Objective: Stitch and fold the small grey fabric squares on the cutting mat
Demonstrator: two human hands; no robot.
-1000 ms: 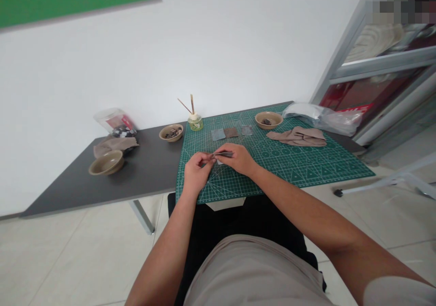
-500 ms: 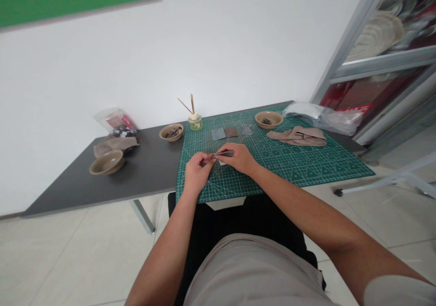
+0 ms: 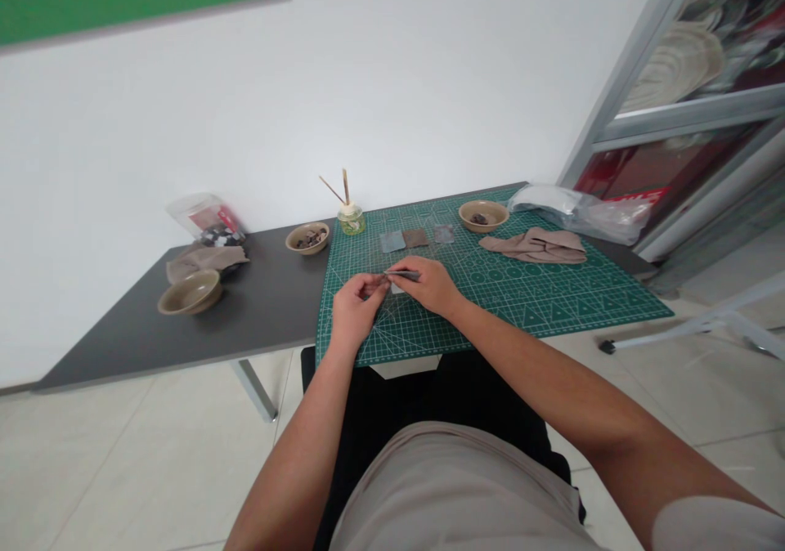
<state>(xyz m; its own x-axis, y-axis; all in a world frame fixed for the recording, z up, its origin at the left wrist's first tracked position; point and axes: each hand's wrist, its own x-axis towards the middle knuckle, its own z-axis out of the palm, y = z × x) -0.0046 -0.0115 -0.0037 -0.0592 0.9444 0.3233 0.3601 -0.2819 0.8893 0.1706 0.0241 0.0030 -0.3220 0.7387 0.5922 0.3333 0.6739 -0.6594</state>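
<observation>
My left hand [image 3: 356,310] and my right hand [image 3: 429,284] meet low over a green cutting mat [image 3: 509,306]. My right fingers pinch a slim metal tool [image 3: 407,275], possibly tweezers. Its tip reaches my left fingertips, which seem to pinch a small piece, too small to identify and mostly hidden. A pale scrap [image 3: 397,288] shows just below the tool. Beyond my hands lie a grey square [image 3: 392,242], a brown square [image 3: 415,238] and a translucent square [image 3: 444,235], all flat on the mat.
On the mat stand a tan bowl [image 3: 483,216] holding dark bits, a folded beige cloth [image 3: 532,246] and a plastic bag [image 3: 576,213]. The dark table [image 3: 263,289] holds a glass jar with sticks [image 3: 351,220], several bowls and another cloth.
My hands stay close together with the tool between them, shifting only slightly. The pale scrap below the tool shows a little more.
</observation>
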